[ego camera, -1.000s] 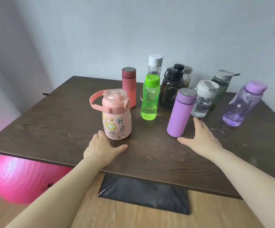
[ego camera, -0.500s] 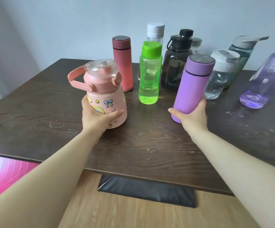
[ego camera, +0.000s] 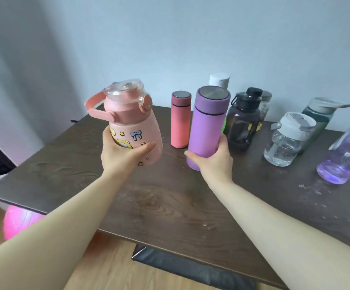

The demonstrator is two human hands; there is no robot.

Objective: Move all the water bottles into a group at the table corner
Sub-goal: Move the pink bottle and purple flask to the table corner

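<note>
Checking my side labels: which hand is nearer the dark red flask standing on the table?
Left, narrowly. The left hand holds the pink jug just left of the dark red flask; the right hand grips the purple flask right of it.

Matt purple flask (ego camera: pixel 208 126) with brushed metal lid, glossy pink plastic bottle (ego camera: pixel 132 124), dark wood-grain table (ego camera: pixel 169 206), scuffed.

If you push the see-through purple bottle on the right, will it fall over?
Probably not easily: the clear purple bottle looks wide at its base and stands on the table. It may hold liquid low down, which steadies it. Its smooth plastic would likely slide first.
</note>
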